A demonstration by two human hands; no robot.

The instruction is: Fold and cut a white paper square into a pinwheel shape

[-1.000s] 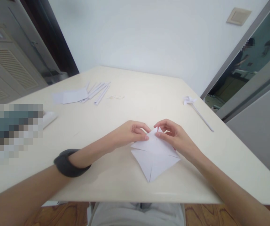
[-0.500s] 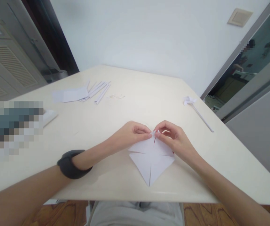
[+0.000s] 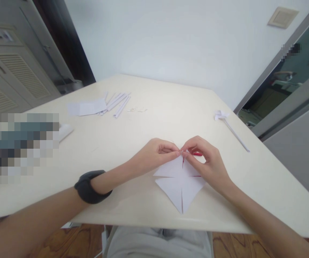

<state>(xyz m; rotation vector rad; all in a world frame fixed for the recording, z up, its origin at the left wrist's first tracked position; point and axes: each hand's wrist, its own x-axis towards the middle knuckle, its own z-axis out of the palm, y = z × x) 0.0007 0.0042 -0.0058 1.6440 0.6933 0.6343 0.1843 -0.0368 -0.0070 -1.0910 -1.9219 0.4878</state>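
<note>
A white folded paper (image 3: 179, 184) lies on the cream table (image 3: 132, 136) near its front edge, creased into triangular flaps that meet along a centre line, with a point toward me. My left hand (image 3: 158, 154) and my right hand (image 3: 206, 161) meet at its far tip, each pinching one of the two upper flaps between thumb and forefinger. A sliver of red shows under my right fingers. A dark band sits on my left wrist (image 3: 91, 186).
Flat white sheets (image 3: 87, 106) and several rolled paper sticks (image 3: 118, 102) lie at the far left of the table. A finished paper pinwheel on a stick (image 3: 231, 127) lies at the right edge. A small white object (image 3: 65, 130) sits at the left.
The two upper flaps have been drawn inward until their edges meet along the centre line. The paper has slid slightly right and my fingertips have come together at its far tip.
</note>
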